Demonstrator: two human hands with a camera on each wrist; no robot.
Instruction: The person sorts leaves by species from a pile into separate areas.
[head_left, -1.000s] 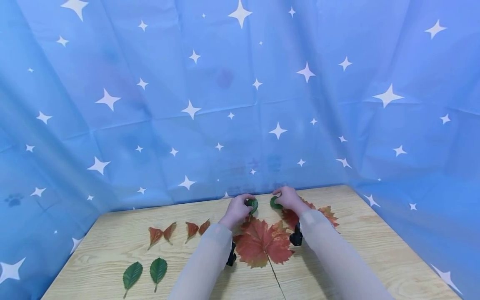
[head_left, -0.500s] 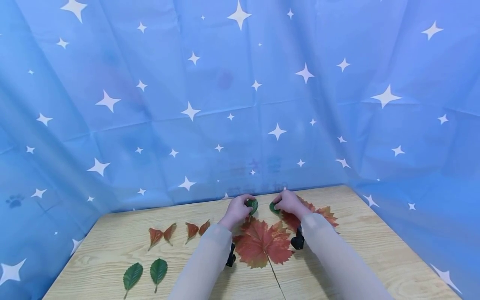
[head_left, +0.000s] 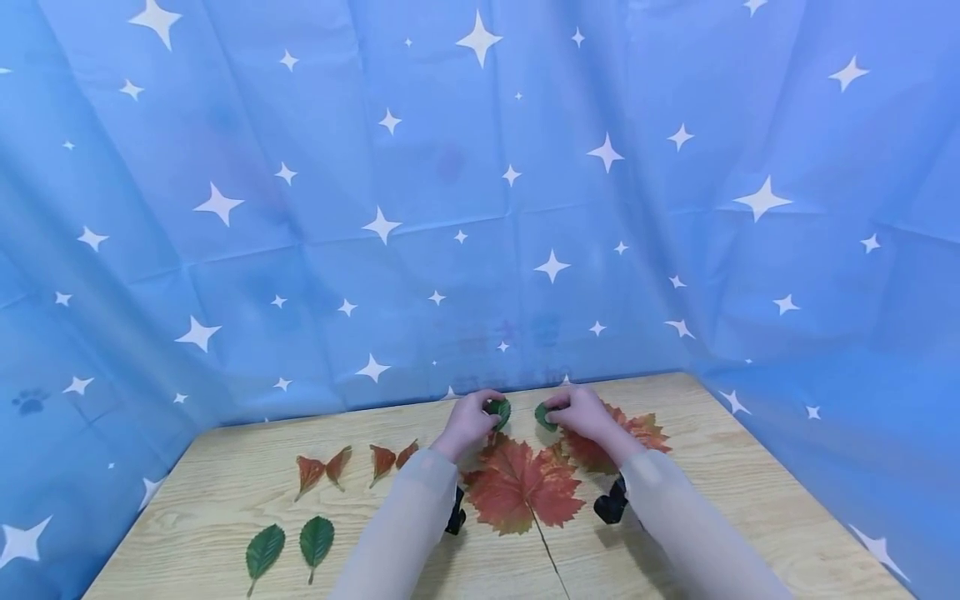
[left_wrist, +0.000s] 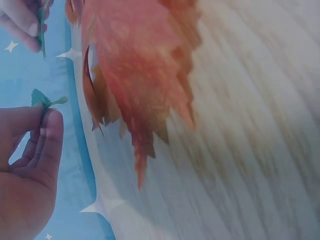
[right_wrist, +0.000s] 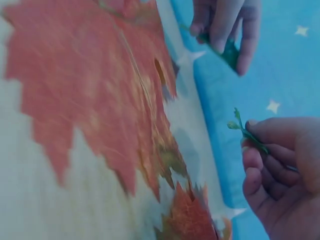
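Red leaf (head_left: 522, 483): on the bench (head_left: 517, 575), nearer than both hands. Right hand (head_left: 588, 414): swung outward since the earlier frame; fingers pinch a green leaf (head_left: 545, 417). Left hand (head_left: 467, 418) (nearly unmoved): fingers pinch a second leaf (head_left: 502, 412), near the bench's far edge.

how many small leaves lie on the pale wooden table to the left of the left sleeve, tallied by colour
Small green oval leaves with thin stems: 2
Small red pointed leaves with thin stems: 4
Total: 6
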